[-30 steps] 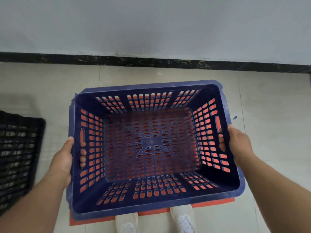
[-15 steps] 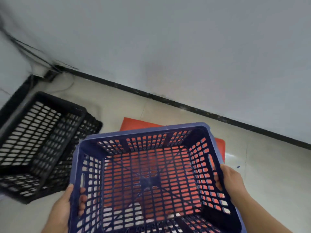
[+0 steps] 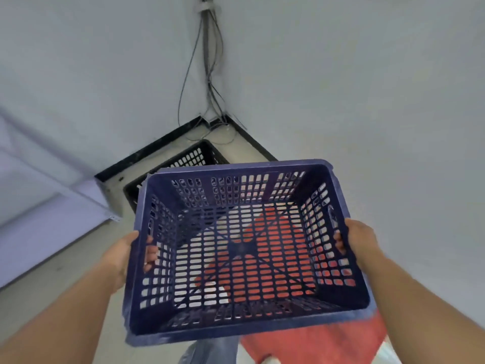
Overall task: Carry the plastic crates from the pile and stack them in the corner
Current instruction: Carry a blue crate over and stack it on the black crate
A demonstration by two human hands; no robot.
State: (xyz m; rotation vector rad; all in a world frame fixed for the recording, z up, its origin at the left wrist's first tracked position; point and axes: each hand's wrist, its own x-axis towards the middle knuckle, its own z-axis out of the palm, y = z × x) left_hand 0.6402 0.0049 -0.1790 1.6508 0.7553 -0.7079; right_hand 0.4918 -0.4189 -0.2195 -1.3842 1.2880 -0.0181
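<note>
I hold a dark blue slotted plastic crate [image 3: 244, 324] in the air in front of me, its open side up. My left hand [image 3: 123, 256] grips its left handle slot with fingers poking through. My right hand [image 3: 359, 240] grips the right handle slot the same way. A black crate [image 3: 189, 158] sits on the floor in the corner of the room, beyond the blue crate's far rim and partly hidden by it. A red crate [image 3: 315, 342] lies on the floor below, showing through the blue crate's slots.
Two white walls meet at the corner, with a black skirting [image 3: 147, 156] along the floor. Loose cables [image 3: 210, 74] run down the corner to the floor. A pale panel [image 3: 52, 214] leans at the left. My trouser leg [image 3: 207, 350] shows at the bottom.
The view has swung left towards the room's corner, and the blue crate has come away from above the red one. The black crate now lies straight ahead instead of at the left.
</note>
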